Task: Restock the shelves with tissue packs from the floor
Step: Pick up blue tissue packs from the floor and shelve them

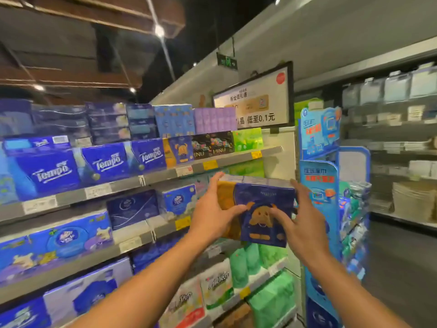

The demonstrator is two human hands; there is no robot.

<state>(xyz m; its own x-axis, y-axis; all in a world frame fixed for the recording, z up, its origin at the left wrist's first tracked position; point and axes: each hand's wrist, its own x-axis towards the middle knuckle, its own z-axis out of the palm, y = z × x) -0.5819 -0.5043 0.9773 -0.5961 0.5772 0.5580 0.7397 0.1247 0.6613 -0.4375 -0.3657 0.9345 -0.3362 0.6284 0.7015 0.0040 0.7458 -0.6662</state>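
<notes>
A dark blue and orange tissue pack (256,197) with a brown bear picture hangs in the air in front of the shelves, at the height of the second shelf from the top. My left hand (212,209) grips its left end, thumb across the front. My right hand (300,216) holds its right end, fingers spread on the front and side. A matching bear pack (181,150) stands on the top shelf (236,159), between blue Tempo packs (106,160) and black packs (212,144).
Shelves full of blue, purple and green tissue packs fill the left. A blue cardboard display stand (319,176) rises just right of the held pack. A framed sign (257,100) hangs above. An aisle and further shelving (402,147) lie at right.
</notes>
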